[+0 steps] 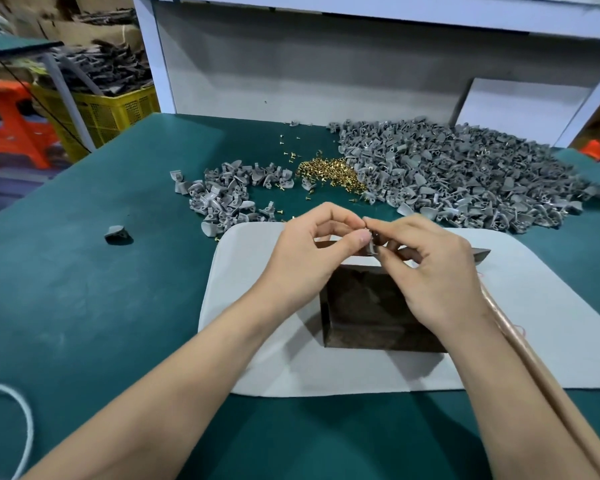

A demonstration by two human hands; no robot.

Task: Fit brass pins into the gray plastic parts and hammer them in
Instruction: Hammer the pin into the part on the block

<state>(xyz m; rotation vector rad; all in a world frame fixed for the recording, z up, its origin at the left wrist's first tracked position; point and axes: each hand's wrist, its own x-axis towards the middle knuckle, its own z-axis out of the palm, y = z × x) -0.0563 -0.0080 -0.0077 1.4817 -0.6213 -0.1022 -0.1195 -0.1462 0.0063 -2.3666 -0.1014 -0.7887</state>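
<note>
Green tabletop [83, 289] below; left hand [312, 245] and right hand [437, 271] pinch one gray part [372, 245].

Workshop, seemingly (heaped parts [464, 174], crate [114, 112]).

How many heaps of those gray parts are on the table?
2: a small heap left of the brass pins, a big heap right of them. A lone part lies farther left. More may lie out of view.
</note>
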